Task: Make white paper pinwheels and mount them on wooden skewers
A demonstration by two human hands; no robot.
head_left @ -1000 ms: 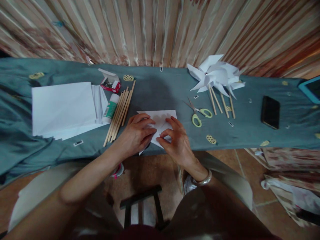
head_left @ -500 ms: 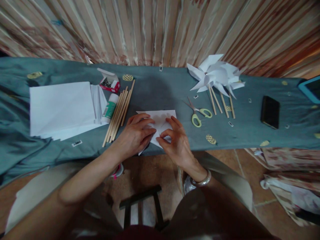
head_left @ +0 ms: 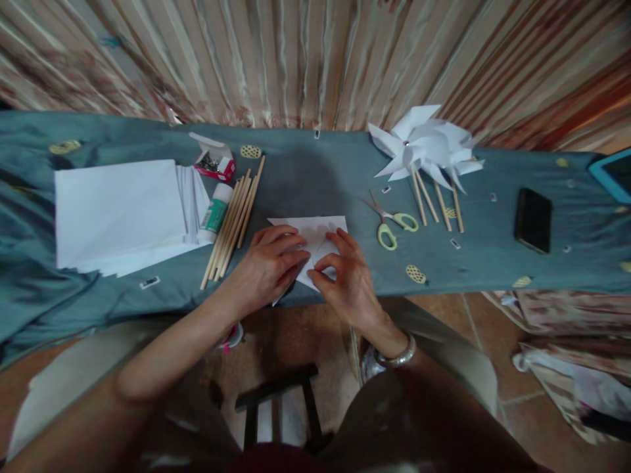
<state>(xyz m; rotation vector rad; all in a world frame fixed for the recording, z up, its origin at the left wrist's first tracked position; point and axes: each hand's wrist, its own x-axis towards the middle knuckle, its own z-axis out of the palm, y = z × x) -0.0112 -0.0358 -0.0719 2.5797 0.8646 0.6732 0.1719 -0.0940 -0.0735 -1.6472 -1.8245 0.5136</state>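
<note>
A white paper sheet lies on the teal cloth at the table's near edge. My left hand rests on its left part, fingers pressed down flat on the paper. My right hand sits on the right part, thumb and forefinger pinching a fold near the middle. Much of the sheet is hidden under both hands. Wooden sticks lie just left of my left hand. Green-handled scissors lie to the right of my right hand.
A stack of white paper, a glue bottle and a small red box of pins are on the left. Finished white pinwheels on sticks and a black phone lie to the right. A striped curtain hangs behind; a stool stands below.
</note>
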